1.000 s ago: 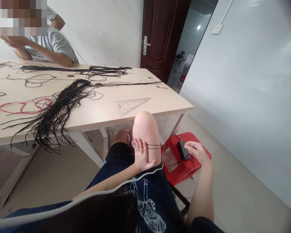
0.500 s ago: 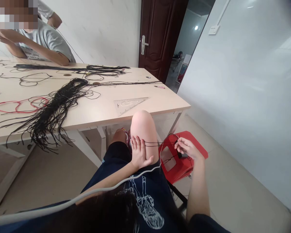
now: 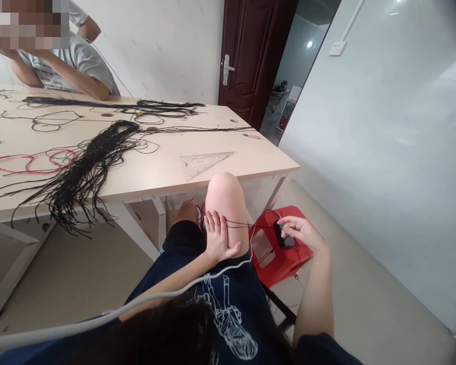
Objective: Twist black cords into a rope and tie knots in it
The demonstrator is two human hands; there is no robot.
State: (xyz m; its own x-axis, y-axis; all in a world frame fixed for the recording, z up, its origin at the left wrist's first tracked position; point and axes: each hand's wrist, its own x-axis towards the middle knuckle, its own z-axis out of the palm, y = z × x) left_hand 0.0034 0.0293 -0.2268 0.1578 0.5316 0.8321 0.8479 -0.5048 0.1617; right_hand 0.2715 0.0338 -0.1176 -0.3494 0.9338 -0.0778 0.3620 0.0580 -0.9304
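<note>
My left hand (image 3: 217, 238) lies flat on my bare thigh, fingers stretched out and slightly apart. Two thin black cords (image 3: 240, 225) come out beside its fingers and run right, drawing together over the red stool (image 3: 264, 274). Whether the cords pass under the fingers is hidden. Above the stool is my right hand (image 3: 302, 232), its thumb and fingers apart just beyond the cords' far end; I see nothing held in it. A black box-like object (image 3: 285, 238) sits on the stool below this hand.
On the table (image 3: 163, 172) lie a bundle of black cords (image 3: 91, 162), a red cord (image 3: 11, 163), a clear set square (image 3: 205, 162) and a pink pen-like item (image 3: 251, 136). A white cable (image 3: 167, 294) crosses my lap. Another person (image 3: 87, 66) sits across the table.
My right hand has moved slightly right, and its fingers have spread from a pinch at the cord ends. My left hand stays in place on the thigh.
</note>
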